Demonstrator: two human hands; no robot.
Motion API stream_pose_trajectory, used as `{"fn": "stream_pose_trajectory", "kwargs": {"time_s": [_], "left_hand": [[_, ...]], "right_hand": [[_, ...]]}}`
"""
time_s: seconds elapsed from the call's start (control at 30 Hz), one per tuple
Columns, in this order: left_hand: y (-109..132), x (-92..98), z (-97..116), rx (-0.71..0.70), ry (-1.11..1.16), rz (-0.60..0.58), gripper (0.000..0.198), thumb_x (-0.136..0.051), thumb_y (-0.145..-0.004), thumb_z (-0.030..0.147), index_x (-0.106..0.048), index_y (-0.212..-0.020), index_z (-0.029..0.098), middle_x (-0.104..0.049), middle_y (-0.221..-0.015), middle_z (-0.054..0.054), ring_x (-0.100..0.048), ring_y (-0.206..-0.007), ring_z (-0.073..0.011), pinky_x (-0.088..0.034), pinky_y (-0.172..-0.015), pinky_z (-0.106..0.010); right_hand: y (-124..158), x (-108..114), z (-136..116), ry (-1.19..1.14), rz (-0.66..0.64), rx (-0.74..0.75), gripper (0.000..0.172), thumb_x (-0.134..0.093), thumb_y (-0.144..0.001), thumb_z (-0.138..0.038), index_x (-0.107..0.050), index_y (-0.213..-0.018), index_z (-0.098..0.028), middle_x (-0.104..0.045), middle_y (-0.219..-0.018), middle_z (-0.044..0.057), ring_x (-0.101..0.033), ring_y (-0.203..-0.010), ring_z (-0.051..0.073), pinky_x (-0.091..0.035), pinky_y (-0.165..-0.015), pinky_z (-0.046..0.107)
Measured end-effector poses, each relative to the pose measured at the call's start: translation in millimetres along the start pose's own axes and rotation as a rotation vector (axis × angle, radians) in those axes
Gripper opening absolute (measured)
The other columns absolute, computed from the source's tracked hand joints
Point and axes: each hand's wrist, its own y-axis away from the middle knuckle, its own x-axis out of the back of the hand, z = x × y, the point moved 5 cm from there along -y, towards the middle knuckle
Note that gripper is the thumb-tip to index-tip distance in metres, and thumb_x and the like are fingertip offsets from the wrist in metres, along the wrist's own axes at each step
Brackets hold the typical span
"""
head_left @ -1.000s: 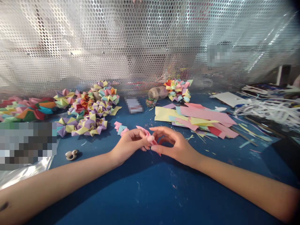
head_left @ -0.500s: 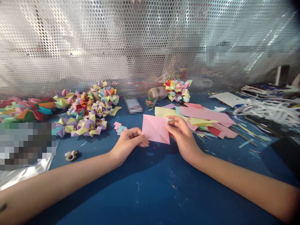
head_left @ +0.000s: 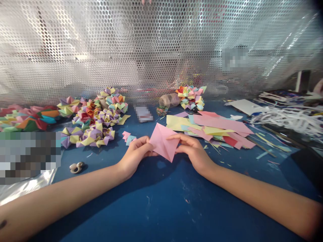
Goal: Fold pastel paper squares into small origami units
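Left hand (head_left: 138, 150) pinches the left corner of a pink, square, creased sheet of paper (head_left: 160, 140), thumb in front, fingers drawn together with no visible gap. Right hand (head_left: 193, 149) has hold at the right corner, forefinger laid across the face and thumb tip at the lower right edge; how firmly it presses cannot be told. Sheet position: directly between the two hands, both touching it, neither nearer. Being square, it shows no long axis; it stands turned as a diamond, one corner pointing away from the person, one toward, with a crease on its face. Lower edges are uncovered. Open room: widest on the near side of the sheet, across the blue tabletop (head_left: 161, 205). Right of and beyond the sheet lies a loose pile of pastel paper strips (head_left: 223, 123); left, just beyond the left fingertips, small folded pink-and-blue paper pieces (head_left: 130, 138).
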Motion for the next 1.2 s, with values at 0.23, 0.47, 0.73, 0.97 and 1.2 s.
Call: {"fn": "stream_pose_trajectory", "kwargs": {"time_s": [0.23, 0.47, 0.73, 0.97, 1.2], "left_hand": [[-1.9, 2.5, 2.3, -0.024, 0.068, 0.024, 0.023, -0.063, -0.073, 0.024, -0.043, -0.065, 0.017, -0.057, -0.071, 0.002, -0.058, -0.069, -0.0099, -0.054, -0.069, -0.024], [-3.9, 3.6, -0.2, -0.024, 0.112, 0.03, 0.021, -0.057, -0.079, 0.019, -0.04, -0.068, 0.017, -0.059, -0.068, 0.001, -0.06, -0.067, -0.0098, -0.055, -0.066, -0.023], [-2.7, 1.5, 2.2, -0.021, 0.106, -0.008, 0.027, -0.059, -0.078, 0.02, -0.036, -0.064, 0.017, -0.057, -0.069, 0.003, -0.06, -0.066, -0.0083, -0.056, -0.066, -0.022], [-1.8, -0.2, -1.4, -0.003, 0.068, -0.034, 0.027, -0.061, -0.075, 0.022, -0.037, -0.065, 0.017, -0.057, -0.066, 0.003, -0.059, -0.063, -0.0079, -0.054, -0.063, -0.02], [-0.6, -0.2, -1.9, -0.013, -0.042, -0.087, 0.03, -0.072, -0.061, 0.014, -0.042, -0.065, 0.015, -0.054, -0.063, 0.006, -0.057, -0.062, -0.006, -0.054, -0.065, -0.02]], "right_hand": [[1.8, -5.5, -3.1, 0.148, -0.083, 0.056, 0.025, -0.057, -0.062, -0.013, -0.07, -0.079, -0.024, -0.066, -0.09, 0.0, -0.059, -0.083, 0.019, -0.046, -0.073, 0.033], [6.0, -7.5, -6.4, 0.101, -0.115, 0.106, 0.013, -0.071, -0.067, -0.026, -0.068, -0.079, -0.022, -0.065, -0.086, 0.003, -0.059, -0.077, 0.016, -0.047, -0.06, 0.027], [2.5, -5.4, -5.0, 0.089, -0.017, 0.052, 0.018, -0.077, -0.064, -0.036, -0.07, -0.068, -0.021, -0.068, -0.072, 0.002, -0.061, -0.068, 0.016, -0.049, -0.065, 0.031], [3.3, -4.1, -0.7, 0.013, 0.009, 0.006, 0.021, -0.083, -0.056, -0.028, -0.065, -0.062, -0.019, -0.063, -0.068, 0.0, -0.057, -0.065, 0.013, -0.046, -0.062, 0.028], [5.9, -1.6, -3.5, -0.027, 0.063, 0.093, 0.035, -0.08, -0.061, -0.024, -0.046, -0.067, -0.019, -0.05, -0.066, -0.006, -0.049, -0.061, 0.008, -0.042, -0.058, 0.022]]}}
